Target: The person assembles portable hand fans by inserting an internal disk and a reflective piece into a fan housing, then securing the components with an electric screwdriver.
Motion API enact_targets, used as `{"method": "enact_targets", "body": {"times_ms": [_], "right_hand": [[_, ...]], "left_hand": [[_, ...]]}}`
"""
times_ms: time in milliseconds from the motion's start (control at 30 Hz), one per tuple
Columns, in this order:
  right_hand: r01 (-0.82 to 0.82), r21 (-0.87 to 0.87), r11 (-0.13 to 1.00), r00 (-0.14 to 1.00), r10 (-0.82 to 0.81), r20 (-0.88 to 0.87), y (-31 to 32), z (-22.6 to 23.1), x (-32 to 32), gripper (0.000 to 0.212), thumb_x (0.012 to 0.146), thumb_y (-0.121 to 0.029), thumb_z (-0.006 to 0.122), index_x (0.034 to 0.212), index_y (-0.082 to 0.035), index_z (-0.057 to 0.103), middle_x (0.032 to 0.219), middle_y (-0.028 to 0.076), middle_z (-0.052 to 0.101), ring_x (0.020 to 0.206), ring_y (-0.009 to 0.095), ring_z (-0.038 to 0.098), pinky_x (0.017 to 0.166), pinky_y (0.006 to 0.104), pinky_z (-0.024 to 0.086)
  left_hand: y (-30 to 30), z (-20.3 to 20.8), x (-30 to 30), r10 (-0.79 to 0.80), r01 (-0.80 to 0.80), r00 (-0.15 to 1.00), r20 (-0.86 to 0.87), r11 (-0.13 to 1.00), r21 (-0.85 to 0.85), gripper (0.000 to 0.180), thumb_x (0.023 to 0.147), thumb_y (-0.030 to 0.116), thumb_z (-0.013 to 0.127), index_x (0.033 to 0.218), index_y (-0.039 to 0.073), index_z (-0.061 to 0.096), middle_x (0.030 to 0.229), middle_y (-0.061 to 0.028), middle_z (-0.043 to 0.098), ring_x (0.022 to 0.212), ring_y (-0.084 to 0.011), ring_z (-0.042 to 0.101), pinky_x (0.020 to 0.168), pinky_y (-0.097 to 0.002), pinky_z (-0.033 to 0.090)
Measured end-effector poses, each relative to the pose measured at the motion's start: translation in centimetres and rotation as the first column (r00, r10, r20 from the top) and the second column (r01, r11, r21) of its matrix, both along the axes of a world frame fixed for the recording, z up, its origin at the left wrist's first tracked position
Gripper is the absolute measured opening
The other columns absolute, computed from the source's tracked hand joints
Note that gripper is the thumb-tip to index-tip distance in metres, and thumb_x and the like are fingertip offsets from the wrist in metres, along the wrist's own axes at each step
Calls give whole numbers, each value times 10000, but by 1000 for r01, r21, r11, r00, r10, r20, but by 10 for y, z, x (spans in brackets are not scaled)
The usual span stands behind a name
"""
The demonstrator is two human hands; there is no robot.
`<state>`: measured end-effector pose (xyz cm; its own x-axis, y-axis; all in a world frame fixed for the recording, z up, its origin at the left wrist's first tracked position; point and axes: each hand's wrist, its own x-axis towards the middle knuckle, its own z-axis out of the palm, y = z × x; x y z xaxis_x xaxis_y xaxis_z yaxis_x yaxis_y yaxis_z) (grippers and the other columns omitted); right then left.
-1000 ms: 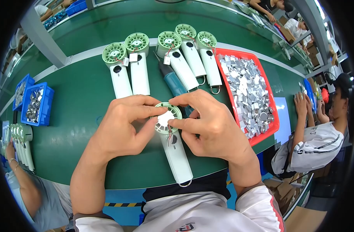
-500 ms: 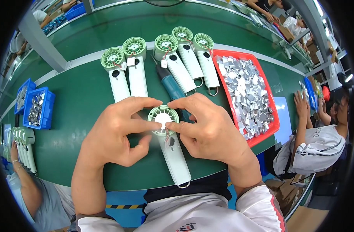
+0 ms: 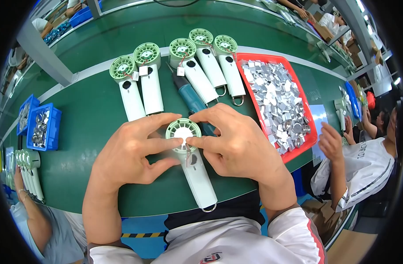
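Bare forearms and both hands, the left hand (image 3: 135, 152) and right hand (image 3: 236, 145), no rings or gloves, over a white short-sleeved shirt (image 3: 236, 242) with red sleeve trim.

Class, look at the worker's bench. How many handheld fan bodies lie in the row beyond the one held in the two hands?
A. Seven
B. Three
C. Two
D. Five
D: five white fan bodies with green round heads lie side by side on the green bench, beyond the fan body that the left hand and the right hand hold.
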<state>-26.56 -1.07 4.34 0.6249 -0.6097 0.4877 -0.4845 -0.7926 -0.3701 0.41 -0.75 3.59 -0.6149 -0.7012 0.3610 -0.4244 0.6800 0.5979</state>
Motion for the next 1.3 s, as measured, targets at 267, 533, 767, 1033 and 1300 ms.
{"method": "enact_targets", "body": {"times_ms": [267, 533, 767, 1033, 1300], "right_hand": [[-3, -56, 998, 1000, 3, -9, -5, -5, -6, 342, 728, 42, 786, 1048, -72, 827, 1133, 114, 760, 923, 284, 744, 682, 377, 624], [22, -102, 995, 1000, -22, 5, -7, -6, -6, 320, 724, 37, 799, 1021, -77, 830, 1157, 108, 756, 967, 287, 744, 670, 382, 632], [-14, -127, 992, 1000, 11, -22, -6, -3, -1, 286, 736, 63, 771, 981, -70, 837, 1151, 91, 753, 994, 276, 737, 672, 385, 634], [-5, -117, 993, 999, 0, -39, -4, -1, -1, 265, 735, 62, 758, 946, -67, 852, 1146, 82, 749, 992, 271, 731, 675, 390, 629], [9, -80, 997, 999, -12, -38, 0, -1, -6, 197, 751, 19, 771, 925, -34, 847, 1156, 117, 751, 990, 299, 736, 708, 406, 632]], "left_hand": [[0, -7, -6, -3, 1, 998, -61, 999, -35, 432, 670, 79, 984, 1084, 60, 861, 1371, -196, 749, 1035, -344, 789, 825, -409, 661], [1, -10, -6, 6, -9, 999, -42, 997, -71, 433, 669, 70, 970, 1088, 75, 861, 1390, -179, 744, 1047, -341, 790, 841, -419, 658], [0, -12, -5, 3, -6, 999, -41, 997, -75, 432, 667, 58, 966, 1084, 76, 857, 1382, -176, 742, 1012, -331, 782, 846, -424, 649], [-1, -16, -7, -7, 2, 999, -48, 994, -113, 422, 674, 45, 956, 1083, 80, 858, 1374, -178, 739, 990, -330, 773, 832, -422, 645], [0, -11, -12, 1, -3, 1000, -27, 997, -80, 374, 713, 76, 962, 1070, 65, 850, 1359, -197, 749, 984, -335, 768, 826, -418, 649]]}}
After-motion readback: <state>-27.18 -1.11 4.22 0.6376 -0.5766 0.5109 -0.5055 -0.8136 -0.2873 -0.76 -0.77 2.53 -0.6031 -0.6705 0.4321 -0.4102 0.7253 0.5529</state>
